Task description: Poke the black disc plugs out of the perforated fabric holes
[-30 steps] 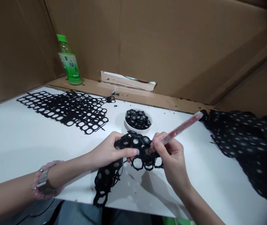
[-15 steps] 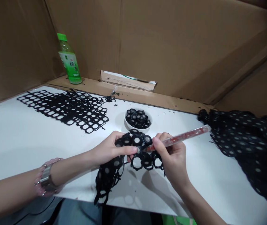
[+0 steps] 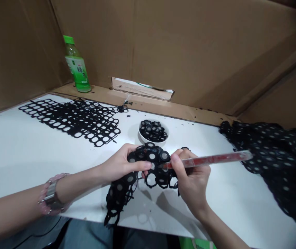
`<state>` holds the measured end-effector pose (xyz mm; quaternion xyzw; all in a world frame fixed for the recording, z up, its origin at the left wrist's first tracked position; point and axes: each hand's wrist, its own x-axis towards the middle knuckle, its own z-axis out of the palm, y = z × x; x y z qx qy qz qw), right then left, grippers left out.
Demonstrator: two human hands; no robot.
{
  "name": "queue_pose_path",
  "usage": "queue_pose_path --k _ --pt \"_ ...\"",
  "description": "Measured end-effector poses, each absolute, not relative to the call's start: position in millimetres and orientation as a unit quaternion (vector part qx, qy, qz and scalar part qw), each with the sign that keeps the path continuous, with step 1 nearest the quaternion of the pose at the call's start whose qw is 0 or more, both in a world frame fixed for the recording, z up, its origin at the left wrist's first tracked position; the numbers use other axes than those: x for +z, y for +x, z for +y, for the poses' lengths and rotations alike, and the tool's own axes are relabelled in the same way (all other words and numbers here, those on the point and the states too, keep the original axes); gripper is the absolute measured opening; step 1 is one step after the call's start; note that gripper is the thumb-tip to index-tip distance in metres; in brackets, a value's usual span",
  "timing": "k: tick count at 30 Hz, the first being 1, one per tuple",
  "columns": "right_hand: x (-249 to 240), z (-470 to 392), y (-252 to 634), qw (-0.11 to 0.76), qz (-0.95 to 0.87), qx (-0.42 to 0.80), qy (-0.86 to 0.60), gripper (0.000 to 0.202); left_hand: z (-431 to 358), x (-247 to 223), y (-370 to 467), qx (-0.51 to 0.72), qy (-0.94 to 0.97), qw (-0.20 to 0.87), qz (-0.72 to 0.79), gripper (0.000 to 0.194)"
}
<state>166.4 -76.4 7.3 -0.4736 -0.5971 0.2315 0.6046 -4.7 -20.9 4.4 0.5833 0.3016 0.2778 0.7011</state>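
Over the front of the table I hold up a black mesh sheet of rings (image 3: 120,188), many filled with black discs that have pale grey centres. My left hand (image 3: 127,164) is closed on it, thumb on top and fingers underneath. In my right hand (image 3: 193,176) is a slim red stick-like tool (image 3: 212,159) wrapped in clear plastic, its dark tip at a disc close to my left thumb. The tool's exact kind is unclear. Right-hand fingers partly hide the mesh's right end. Just behind stands a white bowl (image 3: 153,141) full of similar loose discs.
A flat black ring mesh (image 3: 72,117) covers the table's back left. Dark dotted material (image 3: 269,159) is heaped along the right side. A green tea bottle (image 3: 77,69) stands at the back left corner. Cardboard walls (image 3: 189,52) surround the white table (image 3: 33,152).
My right hand has tilted the red tool flatter, its far end swinging down and to the right. The left hand keeps its hold, and the mesh has shifted only slightly.
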Motion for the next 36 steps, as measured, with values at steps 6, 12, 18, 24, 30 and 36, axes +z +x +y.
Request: queue_pose_path --k 6,12,18,24,30,36 --pt "7.5 -76.9 163.5 0.601 -0.61 0.198 -0.476 0.034 -22.5 4.9 -3.8 0.295 0.606 0.67 0.312 0.014" --pt "-0.3 -73.2 166.6 0.55 -0.692 0.083 -0.461 0.029 -26.1 4.1 -1.8 0.317 0.615 0.643 0.329 0.014" --pt "-0.7 -71.3 164.9 0.441 -0.757 -0.065 -0.478 0.035 -26.9 5.5 -1.3 0.314 0.641 0.611 0.342 0.016" --pt "-0.2 -67.1 164.7 0.467 -0.76 -0.066 -0.448 0.033 -27.1 10.2 -2.6 0.313 0.656 0.591 0.349 0.014" --pt "5.0 -62.3 179.8 0.581 -0.617 0.319 -0.424 0.028 -21.7 8.9 -4.8 0.31 0.599 0.647 0.355 0.015" --pt "4.5 -63.2 181.0 0.581 -0.535 0.472 -0.391 0.024 -21.3 0.5 -4.2 0.35 0.552 0.678 0.336 0.022"
